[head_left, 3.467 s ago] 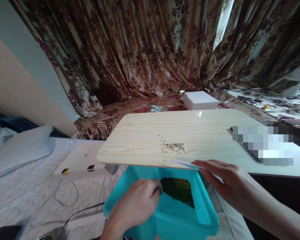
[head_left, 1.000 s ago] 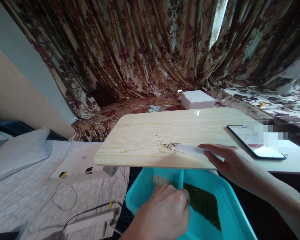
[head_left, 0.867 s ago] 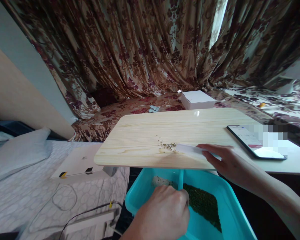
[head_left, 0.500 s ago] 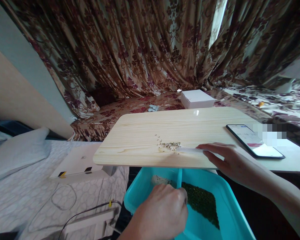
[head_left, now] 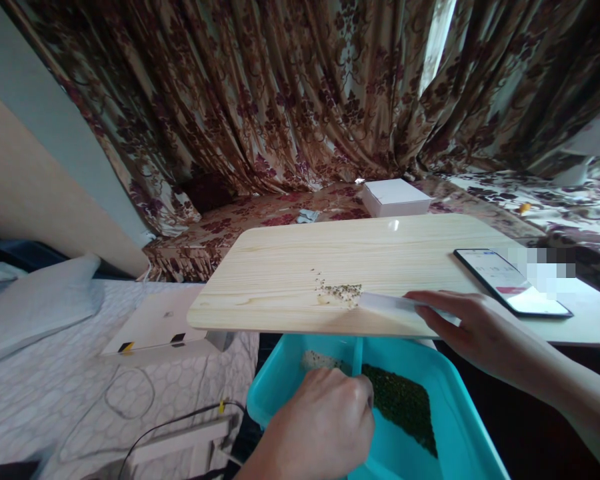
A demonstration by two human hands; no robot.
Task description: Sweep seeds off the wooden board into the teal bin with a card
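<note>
Your left hand (head_left: 325,417), at six o'clock, is bare and broad-backed with rounded knuckles, while your right hand (head_left: 473,327), at four o'clock, has slim fingers (head_left: 445,299) and a narrow wrist widening into a smooth, uncovered forearm (head_left: 555,387).

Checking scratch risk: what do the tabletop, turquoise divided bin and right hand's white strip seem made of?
Tabletop: probably glossy laminate or varnished wood; pale grain, glare spot. Turquoise divided bin: likely molded plastic, satin; uniform color, rounded rim. White strip: matte plastic or card, unclear; thin, flat.
</note>
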